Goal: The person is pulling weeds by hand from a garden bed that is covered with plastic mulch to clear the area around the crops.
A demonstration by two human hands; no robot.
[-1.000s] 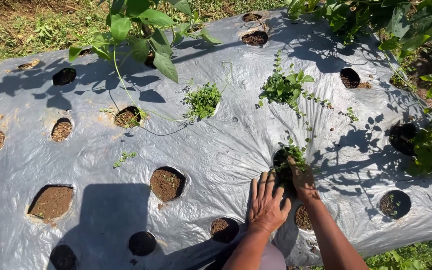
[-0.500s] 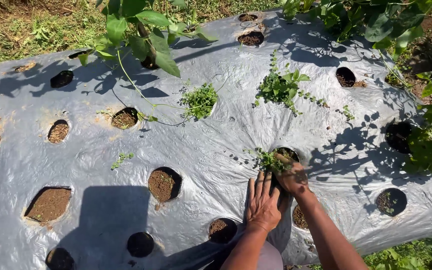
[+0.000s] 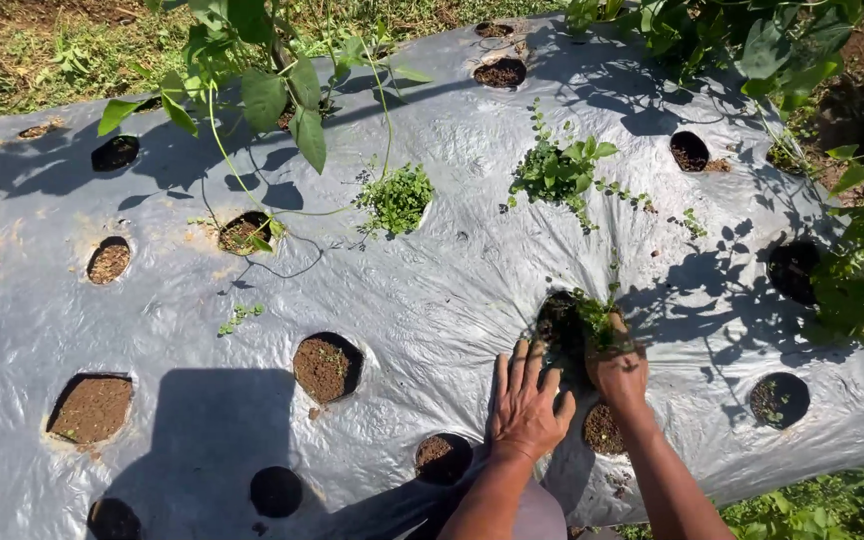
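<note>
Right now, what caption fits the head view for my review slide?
Left hand flat on silver mulch sheet, right hand gripping small green weeds at a planting hole.

A silver plastic mulch sheet [image 3: 432,300] covers the ground, pierced by round planting holes showing brown soil, such as the hole [image 3: 327,367] near the middle. The left hand [image 3: 527,400] lies flat, fingers spread, on the sheet just beside a dark hole [image 3: 560,325], while the right hand [image 3: 619,372] closes around a small green weed [image 3: 597,318] at that hole's right edge. Farther off, a leafy clump [image 3: 395,198] and a sprawling weed [image 3: 564,170] grow from other holes, and a large-leaved vine [image 3: 267,95] hangs over the far left.
</note>
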